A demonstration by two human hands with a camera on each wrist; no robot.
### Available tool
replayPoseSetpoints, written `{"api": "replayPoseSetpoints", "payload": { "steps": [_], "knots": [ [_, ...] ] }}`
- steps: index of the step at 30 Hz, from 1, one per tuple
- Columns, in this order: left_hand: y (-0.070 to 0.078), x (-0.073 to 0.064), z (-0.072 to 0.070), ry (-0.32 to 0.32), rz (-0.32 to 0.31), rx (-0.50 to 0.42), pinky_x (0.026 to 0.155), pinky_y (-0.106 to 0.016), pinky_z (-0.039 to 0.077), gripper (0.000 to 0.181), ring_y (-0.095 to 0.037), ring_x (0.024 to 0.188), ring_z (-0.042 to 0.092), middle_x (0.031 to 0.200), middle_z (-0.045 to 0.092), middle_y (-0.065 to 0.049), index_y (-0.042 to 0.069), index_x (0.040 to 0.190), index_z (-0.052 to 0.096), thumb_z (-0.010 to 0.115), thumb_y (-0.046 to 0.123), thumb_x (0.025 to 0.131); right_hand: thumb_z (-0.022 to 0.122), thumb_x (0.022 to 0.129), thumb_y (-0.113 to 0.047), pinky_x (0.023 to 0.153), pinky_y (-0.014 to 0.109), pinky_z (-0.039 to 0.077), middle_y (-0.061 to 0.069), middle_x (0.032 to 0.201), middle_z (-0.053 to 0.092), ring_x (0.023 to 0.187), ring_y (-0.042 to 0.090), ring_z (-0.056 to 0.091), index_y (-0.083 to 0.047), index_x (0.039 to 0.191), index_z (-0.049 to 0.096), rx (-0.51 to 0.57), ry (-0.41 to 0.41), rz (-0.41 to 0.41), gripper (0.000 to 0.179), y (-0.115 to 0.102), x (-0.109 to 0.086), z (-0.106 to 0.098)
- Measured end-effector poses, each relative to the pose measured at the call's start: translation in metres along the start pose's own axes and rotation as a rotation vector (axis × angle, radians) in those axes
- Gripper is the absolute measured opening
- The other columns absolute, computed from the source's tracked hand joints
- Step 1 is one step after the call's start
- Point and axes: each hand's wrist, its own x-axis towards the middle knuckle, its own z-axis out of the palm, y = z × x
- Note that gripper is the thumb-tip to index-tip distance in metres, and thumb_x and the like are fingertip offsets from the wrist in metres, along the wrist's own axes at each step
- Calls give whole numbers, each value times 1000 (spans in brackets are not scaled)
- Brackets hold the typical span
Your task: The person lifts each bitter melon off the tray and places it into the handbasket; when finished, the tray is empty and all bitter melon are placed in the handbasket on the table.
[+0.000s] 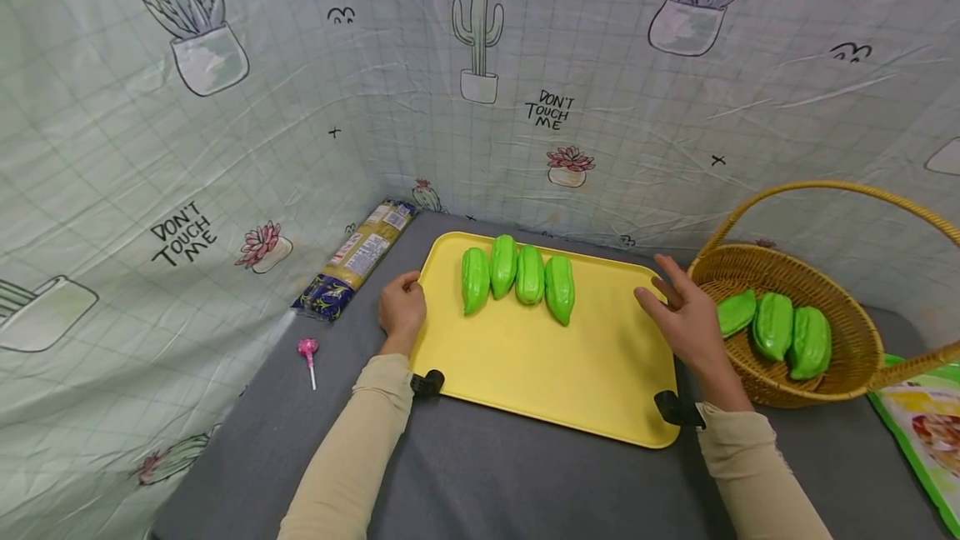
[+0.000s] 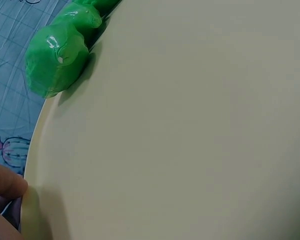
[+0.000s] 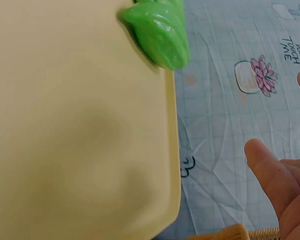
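A yellow tray point(image 1: 525, 365) lies on the grey table, with several shiny green ridged fruits point(image 1: 529, 275), shaped like star fruit, in a row near its far edge. At the tray's left edge my left hand point(image 1: 402, 307) grips the rim, and the left wrist view shows the thumb point(image 2: 10, 182) on that rim. My right hand point(image 1: 690, 323) hovers near the tray's right edge, its fingers spread and holding nothing. Beside it stands a wicker basket point(image 1: 862, 348) with three similar green fruits point(image 1: 772, 326) inside.
Left of the tray lie a long packet of noodles point(image 1: 360, 257) and a pink lollipop point(image 1: 308, 348). The basket's tall handle point(image 1: 832, 185) arches up on the right. A green-edged bag point(image 1: 930, 423) lies at the far right. Patterned cloth walls stand behind the table.
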Motion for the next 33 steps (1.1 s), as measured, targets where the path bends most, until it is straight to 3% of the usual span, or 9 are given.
{"api": "replayPoseSetpoints", "payload": {
  "steps": [11, 21, 33],
  "knots": [
    [0, 1, 1, 4, -2, -6, 102, -53, 46, 30, -31, 118, 64, 131, 70, -8, 18, 127, 72, 52, 20, 105, 65, 101, -32, 102, 54, 49, 16, 170, 20, 143, 46, 46, -18, 162, 31, 45, -26, -28, 72, -3, 4, 15],
    [0, 2, 0, 4, -6, -4, 106, -55, 43, 31, -31, 119, 64, 131, 70, -7, 18, 127, 72, 51, 19, 105, 65, 100, -37, 107, 60, 47, 15, 170, 23, 146, 45, 42, -18, 163, 29, 118, -71, 32, 74, -1, 12, 32],
    [0, 3, 1, 11, 7, -19, 103, -53, 46, 31, -31, 121, 63, 131, 70, -8, 17, 127, 73, 51, 17, 105, 66, 100, -40, 111, 57, 45, 11, 171, 19, 148, 45, 39, -18, 163, 28, 177, -134, 60, 77, 6, 22, 55]
  ]
}}
